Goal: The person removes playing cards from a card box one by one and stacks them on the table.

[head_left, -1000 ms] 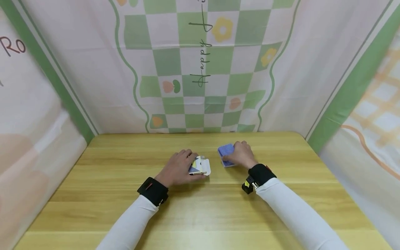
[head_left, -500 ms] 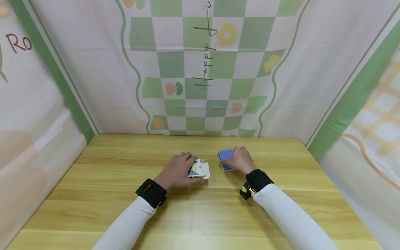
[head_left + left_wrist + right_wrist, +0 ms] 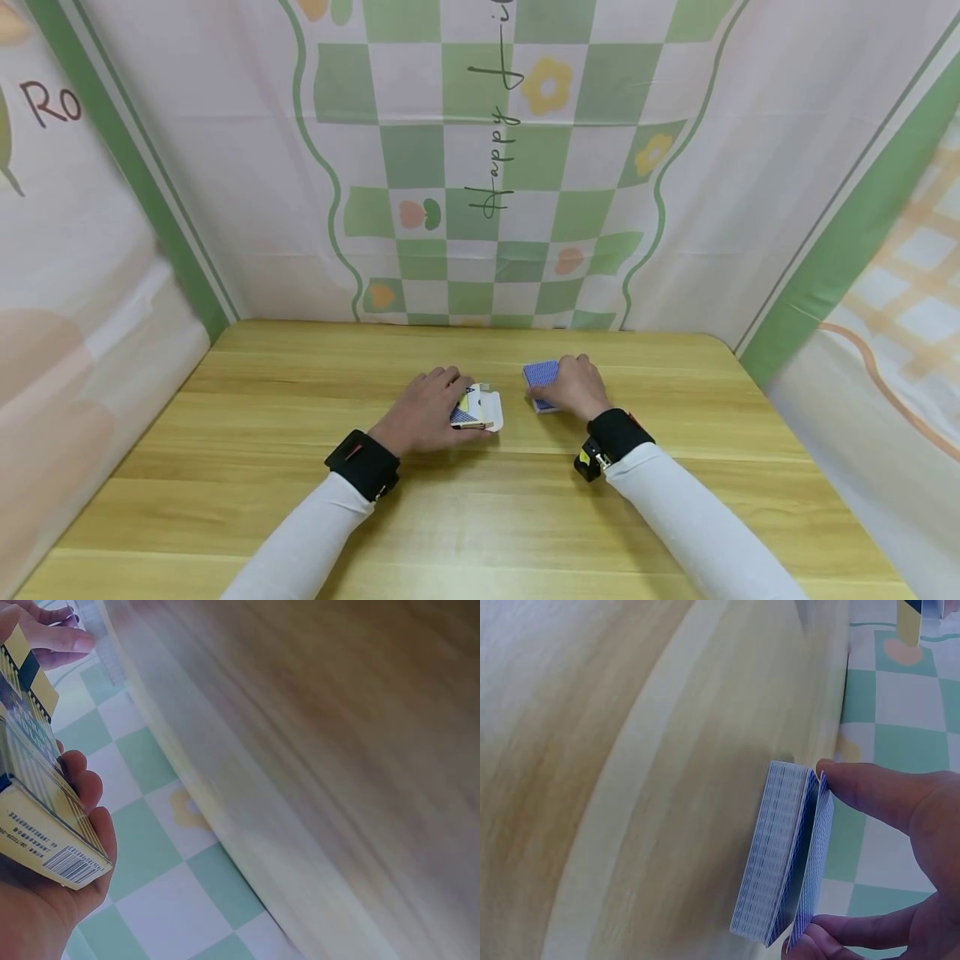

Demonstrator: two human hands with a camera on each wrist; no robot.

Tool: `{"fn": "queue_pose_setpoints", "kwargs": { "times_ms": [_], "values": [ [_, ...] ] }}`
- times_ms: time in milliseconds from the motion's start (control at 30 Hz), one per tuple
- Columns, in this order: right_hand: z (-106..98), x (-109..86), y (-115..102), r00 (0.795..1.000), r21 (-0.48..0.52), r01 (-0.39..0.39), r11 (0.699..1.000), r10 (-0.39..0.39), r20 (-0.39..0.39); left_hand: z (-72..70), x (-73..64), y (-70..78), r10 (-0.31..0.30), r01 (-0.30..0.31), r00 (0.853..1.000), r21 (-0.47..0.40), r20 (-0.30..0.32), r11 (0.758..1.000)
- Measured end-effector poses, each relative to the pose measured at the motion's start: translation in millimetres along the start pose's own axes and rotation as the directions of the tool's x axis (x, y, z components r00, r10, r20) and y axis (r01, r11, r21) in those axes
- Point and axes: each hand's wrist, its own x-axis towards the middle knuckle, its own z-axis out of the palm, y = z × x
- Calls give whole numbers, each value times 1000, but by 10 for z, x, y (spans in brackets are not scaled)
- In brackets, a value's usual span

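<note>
My left hand [image 3: 427, 412] grips a playing card box [image 3: 45, 825], its fingers and thumb along the sides. The box is yellow and dark blue with a barcode on its end, and its white flap [image 3: 491, 410] hangs open toward the right. To the right of it, a deck of blue-backed playing cards [image 3: 772, 855] lies on the table. My right hand [image 3: 576, 389] pinches a thin card [image 3: 810, 862] at its two ends, between thumb and fingers. That card tilts up from the deck, with a narrow gap at one side. Whether it is one card or more cannot be told.
A light wooden table [image 3: 480, 517] carries both things, near its far edge. Behind it hangs a green and white checked cloth [image 3: 465, 167]. Pale printed cloths hang at the left [image 3: 90, 292] and right [image 3: 885, 333] sides.
The head view has shifted slightly, so the table sits a little lower in it. My right thumb has slid slightly leftward over the deck. The left hand keeps its grip on the box.
</note>
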Motion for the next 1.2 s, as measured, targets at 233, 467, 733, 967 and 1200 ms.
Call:
{"fn": "queue_pose_setpoints", "kwargs": {
  "times_ms": [233,467,733,967,1200],
  "values": [
    [1,-11,-5,1000,2,8,1000,-8,5,9,-7,-2,-1,1,1000,-6,-12,1000],
    [18,-2,15,1000,6,11,1000,-11,3,21,0,1,-4,4,1000,-9,-18,1000],
    [17,2,20,1000,15,14,1000,-14,26,16,11,-6,1,-1,1000,-1,-27,1000],
    [-11,-11,24,999,27,-4,1000,4,32,14,32,2,22,-23,999,-1,-39,1000],
    [-3,-39,21,999,33,-5,999,3,36,26,18,3,13,-13,999,8,-30,1000]
  ]
}}
